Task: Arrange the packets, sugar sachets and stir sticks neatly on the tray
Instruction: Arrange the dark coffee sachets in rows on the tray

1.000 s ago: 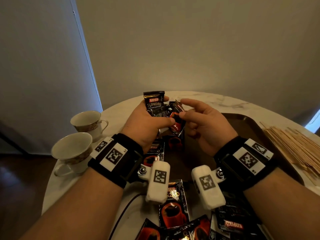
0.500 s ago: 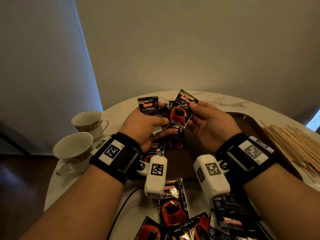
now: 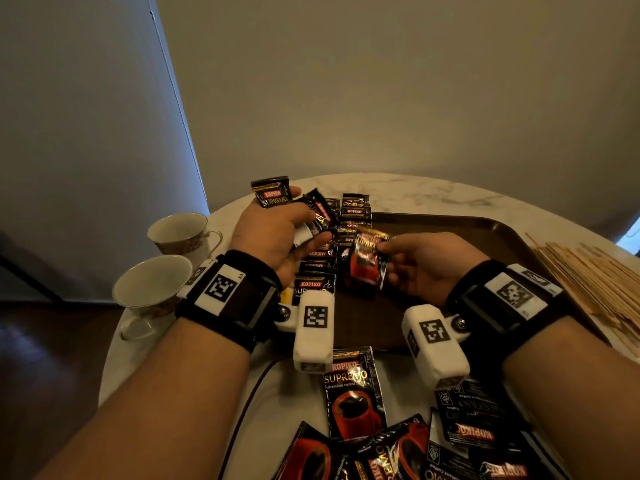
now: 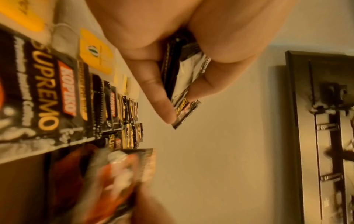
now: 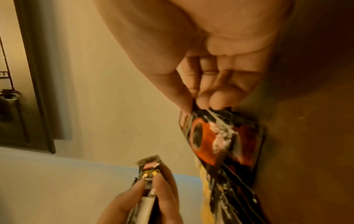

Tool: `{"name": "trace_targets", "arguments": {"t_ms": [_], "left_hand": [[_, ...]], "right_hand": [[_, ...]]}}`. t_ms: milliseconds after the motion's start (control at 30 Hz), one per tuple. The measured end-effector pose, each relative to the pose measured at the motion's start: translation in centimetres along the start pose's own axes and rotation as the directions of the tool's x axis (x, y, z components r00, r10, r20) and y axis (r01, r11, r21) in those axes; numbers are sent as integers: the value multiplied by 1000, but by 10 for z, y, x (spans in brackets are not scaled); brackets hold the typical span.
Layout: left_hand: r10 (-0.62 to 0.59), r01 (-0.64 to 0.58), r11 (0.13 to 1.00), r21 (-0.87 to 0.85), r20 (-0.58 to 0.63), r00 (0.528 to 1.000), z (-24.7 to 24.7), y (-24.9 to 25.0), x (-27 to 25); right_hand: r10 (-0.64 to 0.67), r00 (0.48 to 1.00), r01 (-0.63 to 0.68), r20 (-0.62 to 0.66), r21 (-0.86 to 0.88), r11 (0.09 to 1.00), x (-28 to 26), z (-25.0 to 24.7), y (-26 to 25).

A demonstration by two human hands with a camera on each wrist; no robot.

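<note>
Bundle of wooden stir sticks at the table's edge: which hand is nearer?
Right. The right hand is over the brown tray beside the wooden stir sticks; the left hand is across the tray.

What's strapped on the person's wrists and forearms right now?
Bare forearms, no sleeves. Each wrist wears a wide black band with white plates carrying black square-pattern markers, and a white camera pod with its own marker. A thin dark cable trails below the left pod.

home | marble table point(image 3: 433, 194) | teacups point(image 3: 152, 287) | curtain point(image 3: 86, 133)
</note>
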State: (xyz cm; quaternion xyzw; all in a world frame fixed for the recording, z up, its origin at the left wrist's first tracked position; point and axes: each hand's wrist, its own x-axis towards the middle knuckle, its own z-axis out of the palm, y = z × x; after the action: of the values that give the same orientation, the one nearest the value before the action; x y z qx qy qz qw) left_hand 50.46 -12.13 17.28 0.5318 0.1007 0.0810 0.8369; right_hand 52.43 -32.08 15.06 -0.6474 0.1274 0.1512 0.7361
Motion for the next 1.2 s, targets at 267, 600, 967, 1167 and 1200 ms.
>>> {"name": "trace_targets", "arguments": {"t_ms": [267,600,967,1167,1200], "left_hand": [[-19,15,995,-94,-39,999,-3,4,2],[-28,24,995,-95,-44,999,-3,4,3],[-46,45,993,-110,-1,999,-4,3,3],[-83,89,987,-134,45,996,-2,1,0],[-83,90,989,-118,67,994,-1,0,-1]], "right_hand": [[42,999,-44,-15,-170,984,-3,3,2],[43,999,-40,18,-140,989,-4,3,3],[11,1000,-9,20,-89,996,-2,3,3],[-58,998,59,11,-40,997,-2,3,3],[-90,996,91,25,-32,995,-2,2,3]]}}
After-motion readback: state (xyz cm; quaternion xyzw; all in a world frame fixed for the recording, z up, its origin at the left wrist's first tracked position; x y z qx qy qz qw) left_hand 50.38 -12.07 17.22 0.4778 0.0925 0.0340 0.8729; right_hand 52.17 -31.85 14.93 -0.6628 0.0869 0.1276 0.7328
